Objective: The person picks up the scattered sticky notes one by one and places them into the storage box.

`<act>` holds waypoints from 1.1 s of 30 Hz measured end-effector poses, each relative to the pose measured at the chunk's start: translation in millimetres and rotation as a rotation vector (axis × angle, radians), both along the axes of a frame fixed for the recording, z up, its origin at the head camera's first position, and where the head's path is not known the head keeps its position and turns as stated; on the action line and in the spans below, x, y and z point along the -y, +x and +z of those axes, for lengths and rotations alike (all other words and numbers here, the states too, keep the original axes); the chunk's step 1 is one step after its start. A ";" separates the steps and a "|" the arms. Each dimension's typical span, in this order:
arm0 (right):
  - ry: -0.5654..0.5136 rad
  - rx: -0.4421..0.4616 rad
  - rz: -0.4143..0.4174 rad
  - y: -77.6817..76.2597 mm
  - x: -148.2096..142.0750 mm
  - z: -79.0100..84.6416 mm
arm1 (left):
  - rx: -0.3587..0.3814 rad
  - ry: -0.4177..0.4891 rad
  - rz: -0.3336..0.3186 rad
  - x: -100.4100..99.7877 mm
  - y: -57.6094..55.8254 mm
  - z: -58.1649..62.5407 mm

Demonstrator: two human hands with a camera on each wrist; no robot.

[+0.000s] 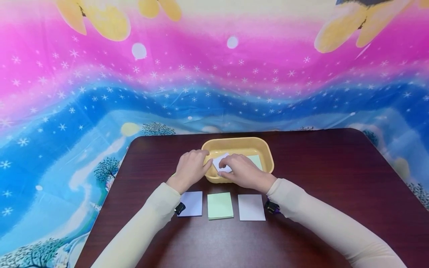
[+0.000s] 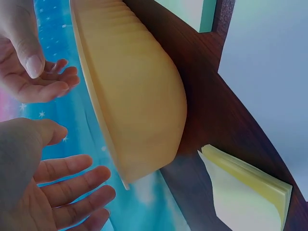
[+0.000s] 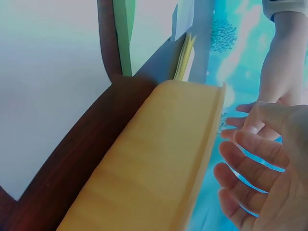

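Observation:
A yellow plastic basin (image 1: 238,140) stands on the table, with a white paper square (image 1: 219,160) and a pale green paper square (image 1: 256,160) inside. My left hand (image 1: 189,168) hovers by the basin's left rim, fingers loose and holding nothing. Above the front of the basin is my right hand (image 1: 246,172), its fingers slightly bent; the right wrist view shows nothing in its grasp. It partly covers the papers in the head view. Both hands face each other over the rim in the left wrist view.
In front of the basin lie a lilac-blue pad (image 1: 193,204), a pale green pad (image 1: 220,205) and a pale lilac pad (image 1: 251,207) in a row. A yellow paper pad (image 2: 250,183) lies left of the basin. Behind the dark brown table (image 1: 318,167) hangs a patterned cloth (image 1: 214,74).

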State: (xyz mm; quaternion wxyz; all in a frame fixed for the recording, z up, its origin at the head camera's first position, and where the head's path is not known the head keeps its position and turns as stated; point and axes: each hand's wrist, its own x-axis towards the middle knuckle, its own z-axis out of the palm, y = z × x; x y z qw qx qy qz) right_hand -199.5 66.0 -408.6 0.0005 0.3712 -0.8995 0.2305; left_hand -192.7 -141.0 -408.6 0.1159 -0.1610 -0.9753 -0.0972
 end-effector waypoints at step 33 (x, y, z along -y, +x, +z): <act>0.034 -0.021 0.085 21.5 21.7 0.5 | 0.024 -0.012 0.097 42.4 6.7 -3.3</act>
